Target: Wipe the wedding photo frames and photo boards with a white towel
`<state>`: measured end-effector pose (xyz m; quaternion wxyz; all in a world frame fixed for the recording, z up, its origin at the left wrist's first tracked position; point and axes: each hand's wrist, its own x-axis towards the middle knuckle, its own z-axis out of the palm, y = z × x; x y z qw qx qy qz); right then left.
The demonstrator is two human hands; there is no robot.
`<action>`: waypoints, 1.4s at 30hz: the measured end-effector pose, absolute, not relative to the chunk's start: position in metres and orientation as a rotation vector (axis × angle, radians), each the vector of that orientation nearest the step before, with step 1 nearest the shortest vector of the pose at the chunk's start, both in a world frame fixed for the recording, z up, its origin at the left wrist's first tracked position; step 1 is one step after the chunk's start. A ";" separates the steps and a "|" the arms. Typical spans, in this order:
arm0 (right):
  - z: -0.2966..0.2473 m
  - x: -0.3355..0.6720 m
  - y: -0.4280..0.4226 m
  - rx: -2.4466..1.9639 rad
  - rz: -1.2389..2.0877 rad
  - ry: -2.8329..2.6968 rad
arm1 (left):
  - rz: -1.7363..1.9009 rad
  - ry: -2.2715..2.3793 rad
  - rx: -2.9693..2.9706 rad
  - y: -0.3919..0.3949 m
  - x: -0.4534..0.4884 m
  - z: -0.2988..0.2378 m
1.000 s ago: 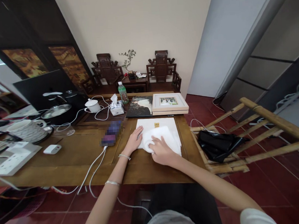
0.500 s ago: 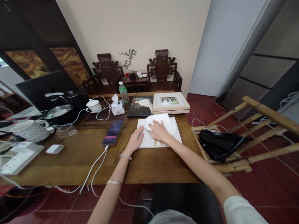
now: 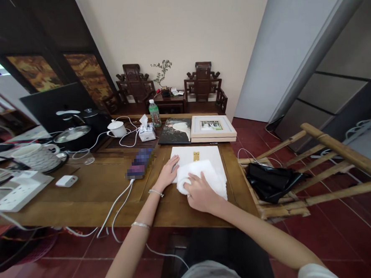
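A white flat board [image 3: 205,153] with a small gold mark lies on the wooden table [image 3: 91,191]. My left hand [image 3: 167,174] rests flat with fingers stretched on the board's left edge. My right hand [image 3: 199,192] is closed on a white cloth [image 3: 206,173], pressing it on the near part of the board. A bracelet shows on my left wrist.
Behind the board lie a framed photo [image 3: 212,127] and a dark picture [image 3: 176,131]. A blurred phone [image 3: 139,163] with a white cable, a tissue box [image 3: 146,131], a green bottle [image 3: 154,113], cups, pots and a power strip [image 3: 17,193] fill the left. A bamboo chair [image 3: 303,173] with a black bag stands right.
My right hand slid the cloth from the far end of the board back to its near end. The left hand stayed on the board's left edge.
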<state>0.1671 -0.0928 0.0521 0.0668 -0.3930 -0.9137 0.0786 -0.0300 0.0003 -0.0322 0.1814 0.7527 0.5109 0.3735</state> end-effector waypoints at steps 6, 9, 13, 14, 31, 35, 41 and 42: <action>0.056 0.168 -0.059 -1.246 0.304 -2.726 | 1.075 1.425 2.131 0.001 -0.030 -0.034; 0.052 0.164 -0.022 -1.349 0.204 -2.649 | 1.070 1.439 2.123 0.001 -0.029 -0.035; 0.048 0.148 0.007 -1.456 0.159 -2.554 | 1.091 1.425 2.059 -0.003 -0.027 -0.028; 0.047 0.143 0.008 -1.470 0.159 -2.536 | 1.115 1.394 2.031 -0.005 -0.026 -0.025; 0.085 0.169 -0.035 -1.293 0.295 -2.884 | 1.110 1.471 1.990 -0.005 -0.024 -0.029; 0.081 0.155 -0.008 -1.569 0.266 -2.676 | 1.062 1.482 2.082 -0.001 -0.026 -0.036; 0.074 0.117 0.028 -1.661 0.324 -2.530 | 1.038 1.471 2.123 -0.001 -0.026 -0.032; 0.074 0.112 0.033 -1.652 0.347 -2.522 | 1.039 1.465 2.130 -0.001 -0.027 -0.030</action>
